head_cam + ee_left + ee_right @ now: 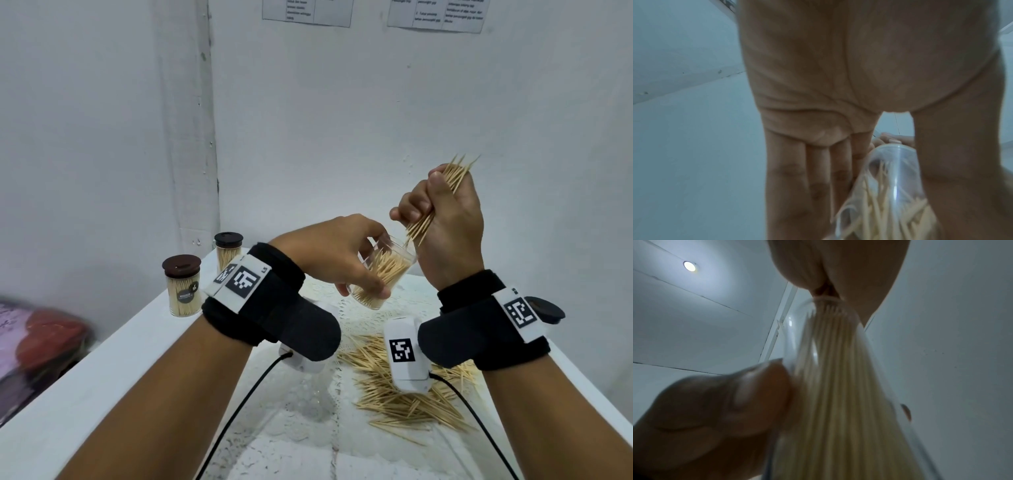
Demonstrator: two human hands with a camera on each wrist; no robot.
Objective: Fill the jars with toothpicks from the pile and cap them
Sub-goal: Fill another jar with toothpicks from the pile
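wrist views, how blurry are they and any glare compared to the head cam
Left wrist view: soft, the clear jar smeared, a faint glare streak on its wall. Right wrist view: the toothpick bundle blurred, a ceiling light flaring top left. Head view: mostly sharp, only the coloured fabric at the left edge blurred.

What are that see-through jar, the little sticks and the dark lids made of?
The open jar looks like clear glossy plastic, perhaps glass: it shows its contents and glints. The toothpicks look like pale matte wood or bamboo. The dark lids seem matte brown plastic, though that is uncertain.
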